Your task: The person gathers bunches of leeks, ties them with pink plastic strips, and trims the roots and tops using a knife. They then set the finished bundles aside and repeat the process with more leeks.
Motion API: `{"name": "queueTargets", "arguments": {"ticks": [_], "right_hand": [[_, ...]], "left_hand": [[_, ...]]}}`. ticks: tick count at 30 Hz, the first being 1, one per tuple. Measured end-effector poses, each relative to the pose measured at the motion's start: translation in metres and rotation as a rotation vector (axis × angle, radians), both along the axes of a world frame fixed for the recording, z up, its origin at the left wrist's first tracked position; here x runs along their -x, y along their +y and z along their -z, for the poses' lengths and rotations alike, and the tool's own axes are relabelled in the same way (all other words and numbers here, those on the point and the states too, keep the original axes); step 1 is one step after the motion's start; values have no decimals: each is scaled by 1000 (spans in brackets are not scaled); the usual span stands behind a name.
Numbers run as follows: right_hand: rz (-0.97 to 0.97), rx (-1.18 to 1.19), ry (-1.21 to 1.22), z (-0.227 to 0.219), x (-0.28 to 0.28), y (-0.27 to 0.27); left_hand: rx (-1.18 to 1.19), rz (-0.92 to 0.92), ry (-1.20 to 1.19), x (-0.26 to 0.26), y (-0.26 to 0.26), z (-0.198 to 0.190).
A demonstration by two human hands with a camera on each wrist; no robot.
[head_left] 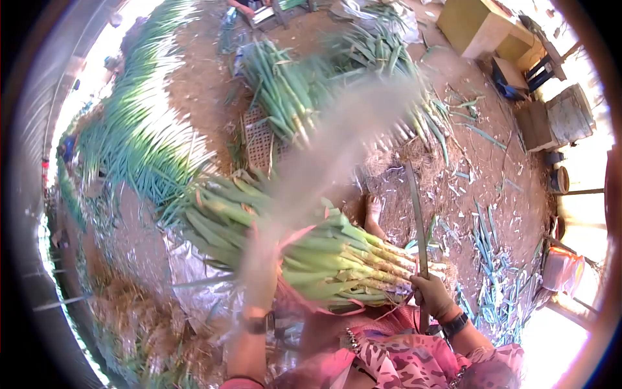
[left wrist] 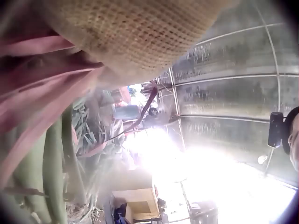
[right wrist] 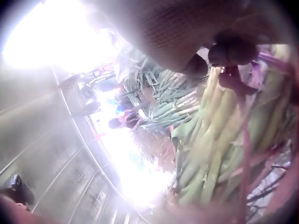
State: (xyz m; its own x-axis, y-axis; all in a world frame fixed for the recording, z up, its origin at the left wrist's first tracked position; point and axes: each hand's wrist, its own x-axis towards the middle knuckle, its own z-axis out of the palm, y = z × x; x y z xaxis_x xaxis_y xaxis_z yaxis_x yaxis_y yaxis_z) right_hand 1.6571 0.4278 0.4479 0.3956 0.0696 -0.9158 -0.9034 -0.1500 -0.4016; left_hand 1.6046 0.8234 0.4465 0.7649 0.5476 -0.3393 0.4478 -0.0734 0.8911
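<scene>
A bundle of thick green stalks (head_left: pixel 324 259) lies across the person's lap, with pink strips (head_left: pixel 295 238) around it. The right hand (head_left: pixel 433 297) is at the bundle's pale end, fingers curled round a long, narrow grey-green strip (head_left: pixel 416 214) that stands roughly upright. In the right wrist view, the right hand's curled fingers (right wrist: pixel 233 53) are beside a purple-pink strip (right wrist: pixel 256 74) over the stalks (right wrist: pixel 210 140). The left hand (head_left: pixel 260 275) is blurred over the leafy side; its fingers cannot be made out. In the left wrist view, pink strips (left wrist: pixel 51 98) run beside the left hand (left wrist: pixel 135 37).
A large row of green onions (head_left: pixel 139 123) fans out at the left. More bundles (head_left: pixel 278 91) lie ahead, near a woven basket (head_left: pixel 258 139). Boxes (head_left: pixel 476 29) stand at the upper right. Loose leaves (head_left: pixel 492 266) litter the right floor. A broad blurred streak crosses the head view's middle.
</scene>
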Motion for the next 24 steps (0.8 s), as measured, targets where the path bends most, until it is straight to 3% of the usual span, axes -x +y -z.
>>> {"name": "queueTargets", "arguments": {"ticks": [2,5,7,10,16,20,21,23,24], "right_hand": [[-13,7,-37,3,-55,-5],[35,-15,-98,7,-140,-4],[87,-11,-113,6,-201,3],[85,-38,-205,19,-280,14],[217,-128,-280,68,-417,51],[318,-170,-303,145,-478,83],[310,-115,-322,168,-491,90],[390,-139,-284,241,-509,98],[419,-98,-311,265,-512,105]], "left_hand": [[-136,158,-42,-81,6,19],[-52,167,86,-218,-15,-23],[127,87,130,-308,-39,-62],[37,173,125,-403,-17,-27],[-146,300,-186,-596,-10,3],[-175,375,-71,-708,7,67],[-190,384,-26,-732,9,94],[-110,400,-170,-771,5,163],[-283,487,31,-794,17,211]]}}
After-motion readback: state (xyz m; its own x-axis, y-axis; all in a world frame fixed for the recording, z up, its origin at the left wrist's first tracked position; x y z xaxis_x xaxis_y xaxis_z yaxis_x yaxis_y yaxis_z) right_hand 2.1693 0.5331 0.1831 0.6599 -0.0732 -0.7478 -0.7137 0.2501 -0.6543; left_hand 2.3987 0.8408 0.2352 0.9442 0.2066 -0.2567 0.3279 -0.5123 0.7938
